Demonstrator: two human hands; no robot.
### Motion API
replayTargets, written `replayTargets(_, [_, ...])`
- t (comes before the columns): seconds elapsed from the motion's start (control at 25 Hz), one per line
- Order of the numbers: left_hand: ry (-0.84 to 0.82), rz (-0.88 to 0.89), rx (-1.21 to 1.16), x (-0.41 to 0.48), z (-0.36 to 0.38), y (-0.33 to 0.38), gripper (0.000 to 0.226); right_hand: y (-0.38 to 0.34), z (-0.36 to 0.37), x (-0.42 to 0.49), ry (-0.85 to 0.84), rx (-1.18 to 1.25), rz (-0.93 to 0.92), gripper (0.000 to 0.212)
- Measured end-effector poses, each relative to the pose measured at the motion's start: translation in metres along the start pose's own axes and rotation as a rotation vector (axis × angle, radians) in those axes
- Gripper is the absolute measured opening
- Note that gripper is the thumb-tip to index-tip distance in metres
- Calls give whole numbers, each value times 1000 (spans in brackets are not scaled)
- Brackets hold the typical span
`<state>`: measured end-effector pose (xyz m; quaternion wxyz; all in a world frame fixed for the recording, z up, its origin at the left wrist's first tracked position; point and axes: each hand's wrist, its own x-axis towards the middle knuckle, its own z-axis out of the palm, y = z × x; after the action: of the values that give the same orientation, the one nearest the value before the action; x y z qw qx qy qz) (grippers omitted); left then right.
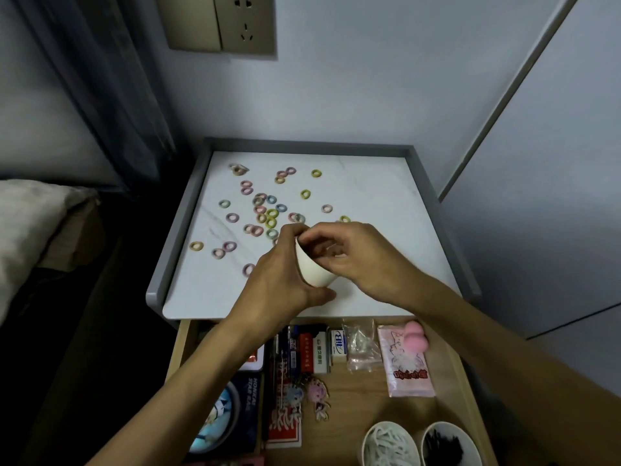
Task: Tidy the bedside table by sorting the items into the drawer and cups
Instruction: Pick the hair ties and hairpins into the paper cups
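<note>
Grips a small white cup [314,272] with the left hand [282,284], fingers and thumb curled round its side. Holds it over the front part of the surface [369,183], near the middle, tipped a little to the right. Reaches over the mouth of the cup with the right hand [356,253], fingers bent down at the rim. Cannot tell whether pinching a ring there or only touching the rim; too hidden.

Behind the hands, across the middle and toward the back left corner of the surface: lots of little colored hair rings [270,213], some touching, some alone. Not yet picked up, and most likely meant for this cup.

Below the front edge: the drawer [369,398], pulled open, with boxes, bags and charms lying flat inside. At its near right corner, a cup with white strings [386,424] and, just beside it, a cup with black bits [445,424].

Looks light and easy to tip, this white cup, so best held gently round the side, as now. Soft, stretchy and very light, the hair rings. Not likely to break, but small and easy to drop. Best pinched with thumb and one finger, one or two at a time, then let go right over the mouth of the cup.
</note>
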<state>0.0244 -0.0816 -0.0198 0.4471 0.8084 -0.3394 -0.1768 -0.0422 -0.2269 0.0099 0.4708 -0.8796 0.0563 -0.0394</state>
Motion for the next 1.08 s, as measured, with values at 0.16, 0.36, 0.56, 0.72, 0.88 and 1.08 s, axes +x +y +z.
replayTargets(0.16, [68,-19,-34,-1,1,1,86,14,-3,0,188,6,130,14])
replayTargets(0.36, [120,18,20,-1,3,2,88,24,2,0,146,306,205,9])
replayTargets(0.56, [161,-16,85,-1,-1,-1,82,70,-41,7,376,-511,330,19])
replayTargets(0.72, [155,-11,75,-1,-3,-1,80,107,-57,10,209,-531,499,49])
replayTargets(0.88, [161,-3,78,0,-4,-2,80,109,-40,24,235,-462,321,32])
replayTargets(1.08, [151,-1,81,-1,-4,-4,79,102,-29,24,244,-651,215,10])
